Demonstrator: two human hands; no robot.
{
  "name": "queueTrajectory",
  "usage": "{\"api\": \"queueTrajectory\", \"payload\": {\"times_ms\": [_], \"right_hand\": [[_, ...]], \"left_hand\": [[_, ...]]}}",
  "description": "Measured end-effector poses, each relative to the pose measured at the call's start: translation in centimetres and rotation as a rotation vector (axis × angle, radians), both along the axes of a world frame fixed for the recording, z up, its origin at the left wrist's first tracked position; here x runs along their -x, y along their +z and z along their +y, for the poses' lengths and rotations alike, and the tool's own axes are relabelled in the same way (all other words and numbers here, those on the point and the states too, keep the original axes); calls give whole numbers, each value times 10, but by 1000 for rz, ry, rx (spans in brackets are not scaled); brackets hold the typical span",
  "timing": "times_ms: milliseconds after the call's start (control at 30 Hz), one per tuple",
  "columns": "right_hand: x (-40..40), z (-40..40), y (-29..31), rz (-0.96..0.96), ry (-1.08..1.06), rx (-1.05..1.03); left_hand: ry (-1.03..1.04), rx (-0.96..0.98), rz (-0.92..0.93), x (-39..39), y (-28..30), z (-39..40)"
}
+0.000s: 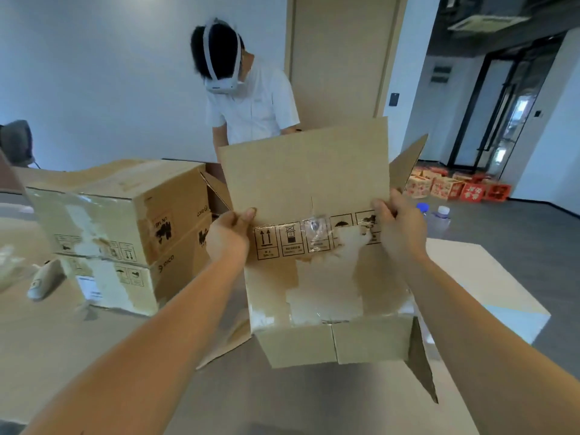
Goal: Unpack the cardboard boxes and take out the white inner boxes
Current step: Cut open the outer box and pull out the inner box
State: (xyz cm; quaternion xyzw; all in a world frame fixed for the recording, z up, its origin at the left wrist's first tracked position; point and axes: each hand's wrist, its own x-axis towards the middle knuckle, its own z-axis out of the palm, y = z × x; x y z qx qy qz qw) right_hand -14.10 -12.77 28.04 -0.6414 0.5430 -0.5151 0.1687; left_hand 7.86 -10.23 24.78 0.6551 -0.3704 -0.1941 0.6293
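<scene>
From my head camera, I hold an opened cardboard box (317, 246) up off the table (78, 346). My left hand (227, 238) pinches its left edge, thumb on the printed face; my right hand (397, 229) curls round its right edge. The flaps stand open at top and bottom, and torn tape and ripped paper mark the side facing me. I cannot see into it from here.

On the pale tabletop to my left, two more taped cardboard boxes (125, 233) sit stacked, with a white handheld controller (42, 284) lying just beside them. A flat white box (489, 287) lies at my right, partly behind the one I hold.

Across the table stands another person (251, 102) in a white shirt, wearing a white headset. Behind them are a white wall and a beige door (339, 58). On the grey floor at right stand two capped bottles (434, 215) and, further off, red printed cartons (455, 186) near a dark glass door.
</scene>
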Motion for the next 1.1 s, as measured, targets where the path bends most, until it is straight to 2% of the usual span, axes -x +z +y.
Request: {"api": "queueTrajectory", "payload": {"times_ms": [100,200,333,467,600,733,833,933,1000,1100], "right_hand": [[2,-7,34,111,49,89],[0,-8,67,246,79,163],[-11,-6,89,361,142,223],[-26,0,89,446,117,392],[-28,5,92,469,90,534],[-24,10,92,535,44,552],[-26,6,94,543,-1,532],[-32,4,96,567,-66,761],[-38,5,99,581,-116,930],[-46,4,95,625,-93,993]], "left_hand": [[1,42,172,6,8,-6],[-64,121,468,13,5,-11],[-140,82,642,31,5,-13],[-245,-34,649,41,10,-8],[-326,19,763,41,17,-15],[-472,30,681,49,29,-28],[-542,23,686,42,42,-33],[-746,21,708,26,57,-31],[-807,109,765,15,66,-27],[-814,207,796,1,76,-20]]}}
